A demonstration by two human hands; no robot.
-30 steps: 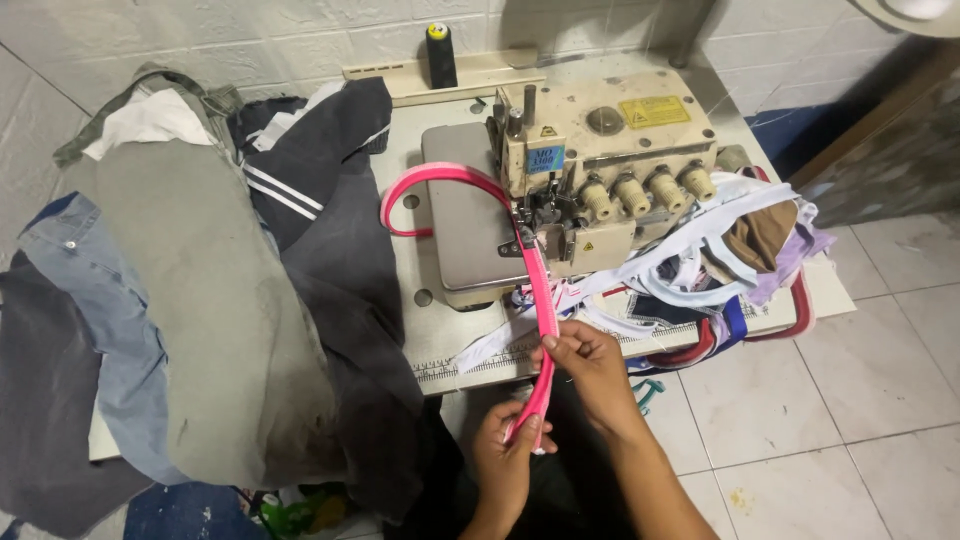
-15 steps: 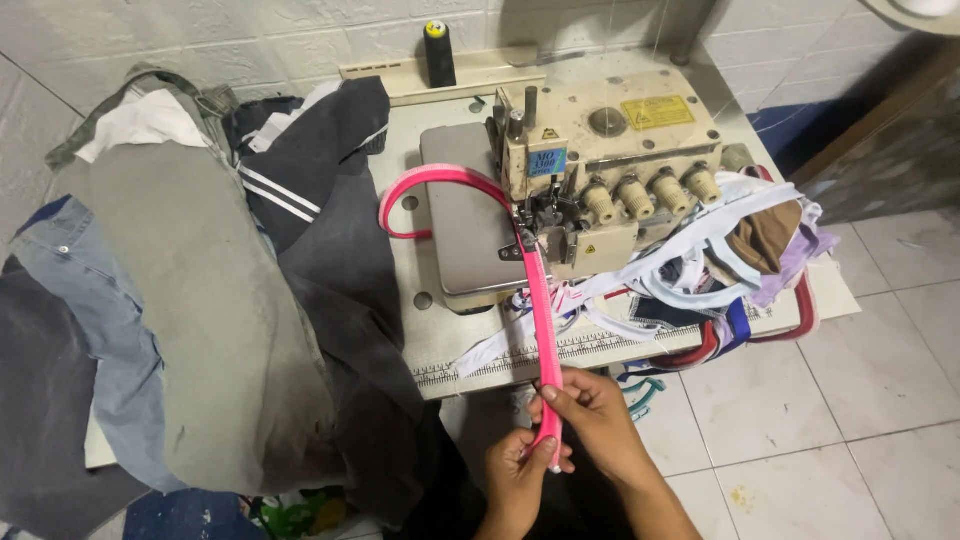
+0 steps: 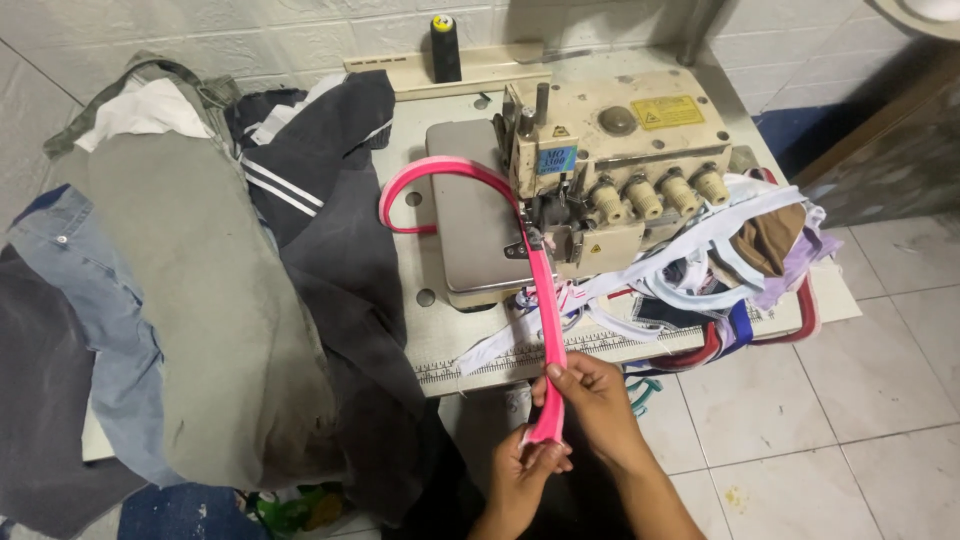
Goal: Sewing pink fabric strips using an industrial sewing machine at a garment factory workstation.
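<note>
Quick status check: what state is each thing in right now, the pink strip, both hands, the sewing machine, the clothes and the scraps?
Pink strip: pulled taut from the machine toward the hands, its far end looped over the machine bed.
Left hand: closed on the strip's lower end.
Right hand: pinching the strip just above the left.
Sewing machine: upright on the table, strip under its foot.
Thread cone: standing upright.
Clothes pile: heaped, draped over the table's edge.
Fabric scraps: tangled beside the machine.

Pale square floor tiles are spreading out right of the white tabletop; a whitish tiled wall is rising behind it, and dim, even light is falling across it.
</note>
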